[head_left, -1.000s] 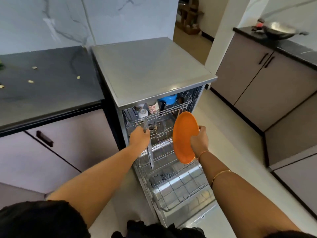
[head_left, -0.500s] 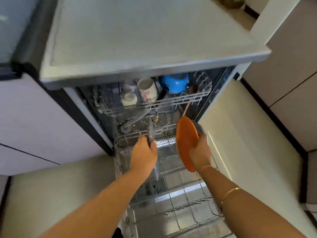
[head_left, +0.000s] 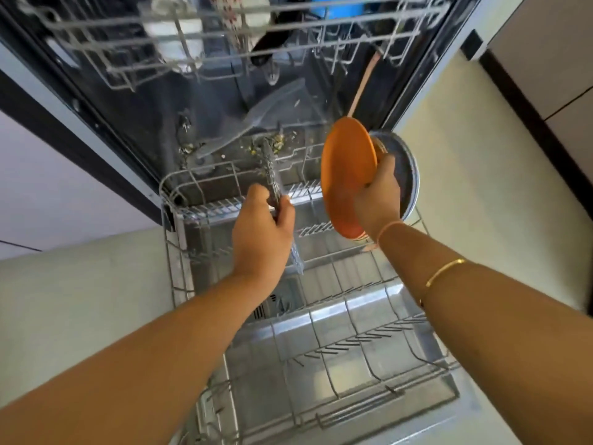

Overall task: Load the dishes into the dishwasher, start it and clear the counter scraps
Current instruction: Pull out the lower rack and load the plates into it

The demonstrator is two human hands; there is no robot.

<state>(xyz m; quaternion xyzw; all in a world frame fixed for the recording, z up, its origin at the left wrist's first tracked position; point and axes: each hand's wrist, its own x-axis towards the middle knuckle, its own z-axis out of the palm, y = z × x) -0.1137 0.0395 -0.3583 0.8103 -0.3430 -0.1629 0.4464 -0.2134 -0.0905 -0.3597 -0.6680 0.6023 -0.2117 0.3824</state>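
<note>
L hand: our left hand (head_left: 263, 232) is curled tight round a thin dish (head_left: 272, 175).
Thin dish: we see it edge-on, standing up, w/ a dotty pattern. It sticks out above & below our fist, over the back of the bottom rack (head_left: 205, 207). We can't tell if its low end touches the wires.
R hand: our right hand (head_left: 378, 194) grips 2 plates at their right edge.
Orange plate: the orange plate (head_left: 348, 175) stands on its edge in the air, over the back right of the rack.
Grey plate: the grey plate (head_left: 407, 175) sits just behind the orange 1, in the same grip.
Bottom rack: pulled out over the open door (head_left: 449, 422) of the dishwasher (head_left: 112, 101).
Top rack: the top rack (head_left: 224, 36) is up inside, w/ cups (head_left: 231, 11) & a blue thing (head_left: 340, 4), all blurry.
Inside: a spray arm (head_left: 256, 123) at the bottom, w/ food bits (head_left: 279, 142) by it.
R arm: a gold bangle (head_left: 444, 271).
Floor: the pale floor (head_left: 80, 284) shows on both sides.
</note>
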